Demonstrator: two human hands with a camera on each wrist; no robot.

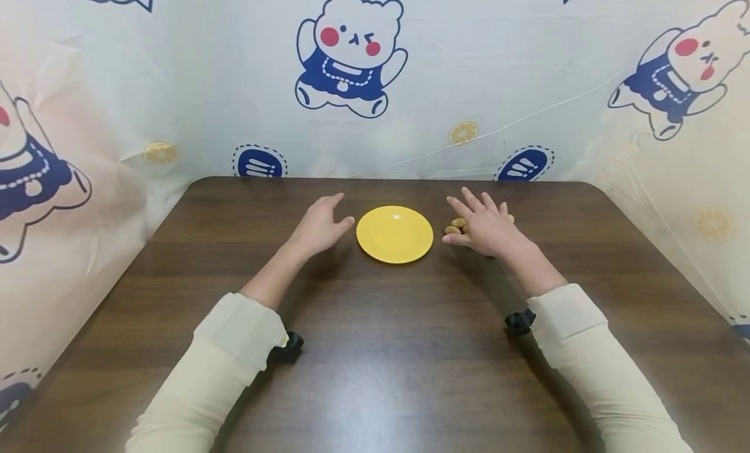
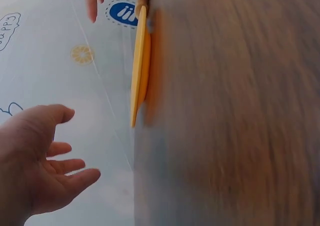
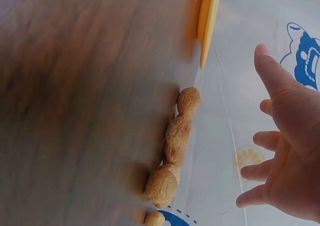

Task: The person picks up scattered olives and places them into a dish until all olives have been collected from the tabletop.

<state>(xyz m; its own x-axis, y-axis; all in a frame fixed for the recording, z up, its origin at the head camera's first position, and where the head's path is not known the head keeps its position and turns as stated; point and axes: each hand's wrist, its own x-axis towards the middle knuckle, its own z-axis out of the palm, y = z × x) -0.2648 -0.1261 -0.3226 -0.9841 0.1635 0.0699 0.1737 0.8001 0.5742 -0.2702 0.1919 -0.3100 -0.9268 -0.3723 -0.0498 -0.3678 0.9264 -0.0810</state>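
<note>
A round yellow plate (image 1: 395, 234) lies on the table between the two hands. To its left, my left hand (image 1: 318, 226) hovers with relaxed fingers and thumb apart, holding nothing. My right hand (image 1: 485, 229) is on the plate's other side, fingers spread above several nuts in wrinkled tan shells (image 1: 452, 230). It partly covers them in the head view. In the right wrist view the nuts (image 3: 177, 136) sit in a row on the tabletop, and a gap shows between them and the right hand (image 3: 292, 148). The left wrist view shows the left hand (image 2: 42, 161) apart from the plate (image 2: 137, 71).
The dark wooden table (image 1: 375, 349) has its far edge just beyond the hands. A pale curtain (image 1: 234, 62) printed with cartoon bears hangs behind it and along both sides. Small black cameras (image 1: 519, 323) are strapped at both wrists.
</note>
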